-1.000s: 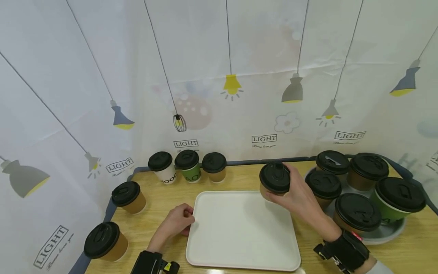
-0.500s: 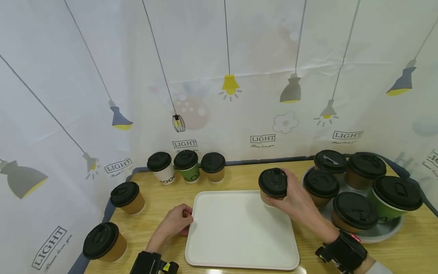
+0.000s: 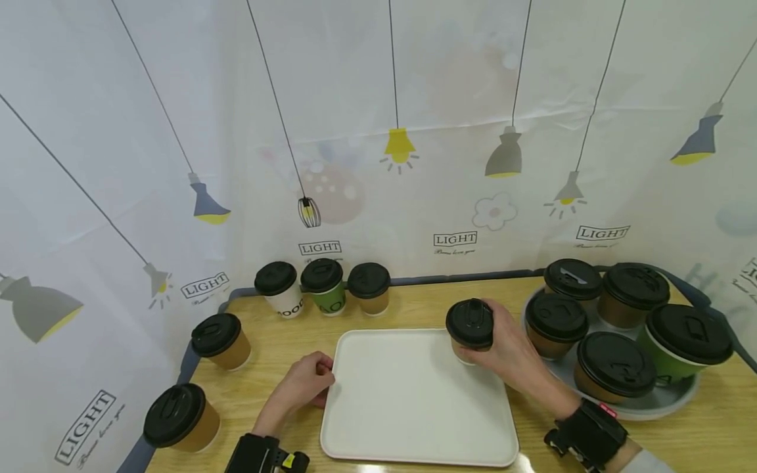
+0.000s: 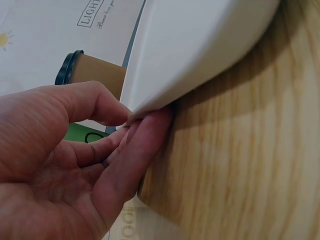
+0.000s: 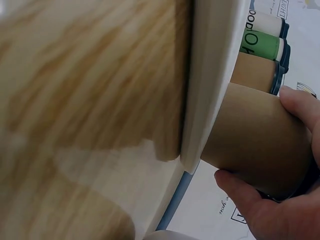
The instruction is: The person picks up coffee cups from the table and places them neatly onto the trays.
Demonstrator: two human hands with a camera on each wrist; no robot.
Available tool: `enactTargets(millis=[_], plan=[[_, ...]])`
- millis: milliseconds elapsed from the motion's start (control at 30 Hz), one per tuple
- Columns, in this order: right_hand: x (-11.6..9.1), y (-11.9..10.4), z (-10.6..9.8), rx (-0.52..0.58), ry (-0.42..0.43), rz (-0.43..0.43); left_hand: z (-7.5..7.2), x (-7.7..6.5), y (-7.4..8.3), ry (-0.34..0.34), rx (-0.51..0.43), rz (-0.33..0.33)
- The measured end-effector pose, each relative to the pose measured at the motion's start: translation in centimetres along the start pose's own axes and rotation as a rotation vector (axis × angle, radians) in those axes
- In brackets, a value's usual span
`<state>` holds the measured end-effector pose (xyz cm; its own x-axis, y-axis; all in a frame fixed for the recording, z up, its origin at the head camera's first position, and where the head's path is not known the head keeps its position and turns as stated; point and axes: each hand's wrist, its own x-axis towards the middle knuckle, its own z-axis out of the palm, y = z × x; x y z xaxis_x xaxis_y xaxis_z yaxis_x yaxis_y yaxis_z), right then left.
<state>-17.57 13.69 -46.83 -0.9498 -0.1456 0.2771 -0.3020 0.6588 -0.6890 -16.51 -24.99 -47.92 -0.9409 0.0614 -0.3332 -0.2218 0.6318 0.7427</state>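
Note:
A white rectangular tray (image 3: 416, 407) lies on the wooden table in front of me. My left hand (image 3: 304, 381) pinches its left rim between thumb and fingers, as the left wrist view (image 4: 107, 145) shows up close. My right hand (image 3: 508, 348) grips a brown paper coffee cup (image 5: 255, 137) with a black lid (image 3: 470, 323), fingers round its side. The cup is upright over the tray's far right corner, its base close to the tray surface. In the right wrist view the tray's rim hides part of the cup's bottom.
Several lidded cups, one a green cup (image 3: 674, 351), crowd a round grey tray (image 3: 668, 407) at the right. Along the back stand a white cup (image 3: 286, 302), a green cup (image 3: 331, 299) and a brown cup (image 3: 374, 302). Two brown cups (image 3: 230, 351) stand at left.
My right hand has lowered the coffee cup and brought it slightly nearer to me over the tray's corner. The left hand stays at the tray's left rim.

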Motion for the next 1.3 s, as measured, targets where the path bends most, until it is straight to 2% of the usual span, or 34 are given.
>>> enactTargets(millis=[267,567,800,1000,1300], plan=[[-0.2,0.2,0.1,-0.014,0.01,-0.011,0.0,0.1,0.1,-0.001,0.004,-0.003],[-1.0,-0.5,-1.1,-0.013,-0.06,0.076,0.0,-0.1,0.3,-0.007,-0.017,-0.011],[-3.2,-1.6,-3.1,-0.088,-0.086,0.096,-0.1,-0.2,0.3,-0.001,-0.033,-0.019],[-4.8,-2.5,-3.7,-0.212,-0.155,0.181,-0.1,-0.1,0.0,0.006,-0.032,-0.012],[-5.7,-0.8,-3.1,-0.314,-0.238,0.155,0.0,-0.1,-0.1,0.007,-0.01,-0.003]])
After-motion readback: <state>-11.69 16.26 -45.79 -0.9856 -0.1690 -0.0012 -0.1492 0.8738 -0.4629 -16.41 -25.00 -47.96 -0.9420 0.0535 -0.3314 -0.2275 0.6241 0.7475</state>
